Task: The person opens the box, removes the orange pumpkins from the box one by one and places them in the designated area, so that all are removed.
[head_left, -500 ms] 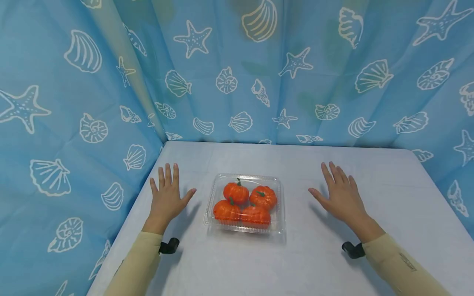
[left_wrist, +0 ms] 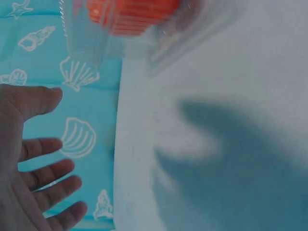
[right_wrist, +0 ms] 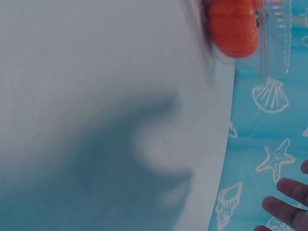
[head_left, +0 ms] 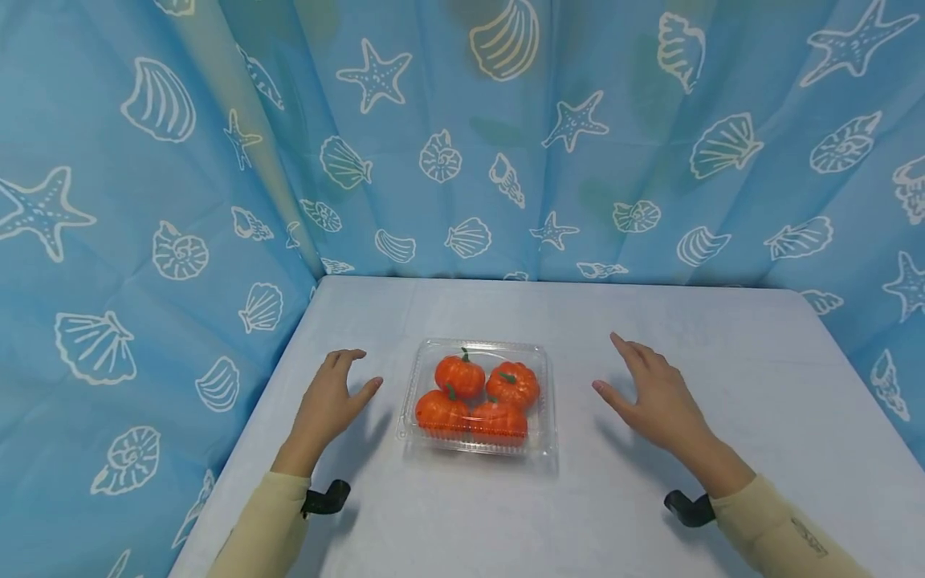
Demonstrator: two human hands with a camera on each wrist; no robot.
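Observation:
A clear plastic clamshell box (head_left: 477, 345) stands on the table with several small orange pumpkins (head_left: 513, 385) inside, their green stems showing through the lid. To the left of the box my left hand (head_left: 328, 405) hovers above the table, thumb apart from the bent fingers, holding nothing. My right hand (head_left: 661, 401) hovers on the other side with its thumb spread and nothing in its grasp. In the left wrist view the fingers (left_wrist: 55, 173) are loosely bent, and the box's edge lies beyond them. Only some fingertips (right_wrist: 284, 209) show in the right wrist view.
A white cloth covers the table (head_left: 477, 522). Blue curtains (head_left: 470, 185) printed with shells and starfish hang behind it and along the left side. Both wrists carry a small black camera (head_left: 690, 509), and shadows of the hands fall on the cloth.
Both hands have gone from flat, outstretched fingers to bent ones, turning inward toward the box. The box and pumpkins have stayed in place.

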